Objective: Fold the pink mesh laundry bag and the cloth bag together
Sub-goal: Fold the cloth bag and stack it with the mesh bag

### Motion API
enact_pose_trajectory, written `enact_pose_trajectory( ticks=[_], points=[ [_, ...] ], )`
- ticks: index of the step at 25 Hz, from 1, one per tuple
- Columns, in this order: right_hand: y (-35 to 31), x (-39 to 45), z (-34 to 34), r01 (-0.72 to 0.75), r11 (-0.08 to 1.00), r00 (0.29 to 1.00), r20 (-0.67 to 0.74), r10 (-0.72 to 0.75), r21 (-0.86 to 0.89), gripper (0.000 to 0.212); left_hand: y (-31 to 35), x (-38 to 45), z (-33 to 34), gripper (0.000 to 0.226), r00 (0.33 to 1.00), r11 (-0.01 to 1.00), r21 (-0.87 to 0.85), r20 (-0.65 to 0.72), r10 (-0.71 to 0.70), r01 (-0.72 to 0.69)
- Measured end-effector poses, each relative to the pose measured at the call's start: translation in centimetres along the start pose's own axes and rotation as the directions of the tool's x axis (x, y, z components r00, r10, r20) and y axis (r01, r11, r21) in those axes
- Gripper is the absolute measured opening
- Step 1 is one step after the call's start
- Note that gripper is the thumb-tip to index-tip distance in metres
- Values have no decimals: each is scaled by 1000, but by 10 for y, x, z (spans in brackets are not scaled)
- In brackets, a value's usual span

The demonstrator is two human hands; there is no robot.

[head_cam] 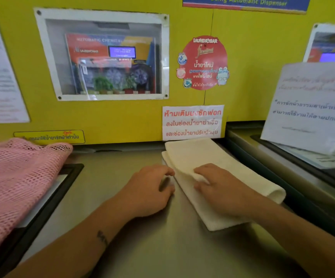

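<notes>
Steel table [122,227] below yellow wall [182,23]. Pink mesh bag [16,177] heaped far left, apart from hands. White cloth bag [192,155] folded, right of centre — right hand [220,189] pinches its top layer; left hand [150,191] curled at its left edge, grip unclear.

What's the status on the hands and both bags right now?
Right hand pinching the folded white cloth bag; left hand at its near edge. Pink mesh laundry bag apart, far left. Nothing between them.
</notes>
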State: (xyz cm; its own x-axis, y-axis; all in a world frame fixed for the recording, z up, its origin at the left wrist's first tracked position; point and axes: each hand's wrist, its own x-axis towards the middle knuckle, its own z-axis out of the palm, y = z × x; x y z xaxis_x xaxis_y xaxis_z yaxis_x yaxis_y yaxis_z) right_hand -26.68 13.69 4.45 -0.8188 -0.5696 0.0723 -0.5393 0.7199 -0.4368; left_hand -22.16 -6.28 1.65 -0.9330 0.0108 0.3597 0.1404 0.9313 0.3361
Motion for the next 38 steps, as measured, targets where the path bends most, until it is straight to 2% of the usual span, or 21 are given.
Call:
enact_pose_trajectory(
  ticks=[3,5,10,13,15,18,23,26,29,32,33,35,37,38],
  points=[
    [14,3,-3,-73,991,991,-107,85,112,48,2,5,5,40,998,998,-26,14,60,-60],
    [17,4,-1,-54,988,984,-161,77,144,51,5,14,10,38,995,996,7,44,86,-86],
    [8,4,-6,99,993,931,-358,-71,61,66,16,28,9,12,997,997,18,-11,74,-74],
    [1,9,-21,165,982,892,-412,-186,-86,58,13,16,-8,12,987,970,192,-24,157,-150],
    [-4,15,-33,229,969,847,-471,-247,-96,54,4,7,-39,10,983,962,233,-86,164,-140],
    [-29,26,-54,375,922,801,-535,-269,98,47,-16,-17,-99,10,964,966,236,-213,158,-106],
    [-91,77,-50,493,815,795,-537,-281,304,54,-45,-94,-172,24,885,940,330,-407,228,-90],
    [-143,99,-41,547,723,798,-526,-296,423,52,-53,-143,-203,35,823,919,394,-515,239,-21],
    [-203,121,-30,580,608,807,-483,-340,542,50,-60,-198,-238,25,754,881,463,-612,237,99],
    [-264,138,-1,544,464,832,-379,-405,699,47,-72,-253,-258,22,715,800,540,-666,215,262],
    [-282,144,13,526,469,837,-332,-435,709,46,-78,-269,-259,25,708,777,547,-679,194,311],
    [-308,160,47,513,606,841,-216,-495,608,45,-93,-297,-250,30,748,738,562,-653,118,374],
    [-326,168,84,522,812,843,-15,-538,261,45,-112,-318,-227,37,845,732,530,-522,-117,429],
    [-333,166,101,542,836,834,67,-548,88,44,-120,-326,-214,44,867,751,472,-420,-268,461]
  ],
)
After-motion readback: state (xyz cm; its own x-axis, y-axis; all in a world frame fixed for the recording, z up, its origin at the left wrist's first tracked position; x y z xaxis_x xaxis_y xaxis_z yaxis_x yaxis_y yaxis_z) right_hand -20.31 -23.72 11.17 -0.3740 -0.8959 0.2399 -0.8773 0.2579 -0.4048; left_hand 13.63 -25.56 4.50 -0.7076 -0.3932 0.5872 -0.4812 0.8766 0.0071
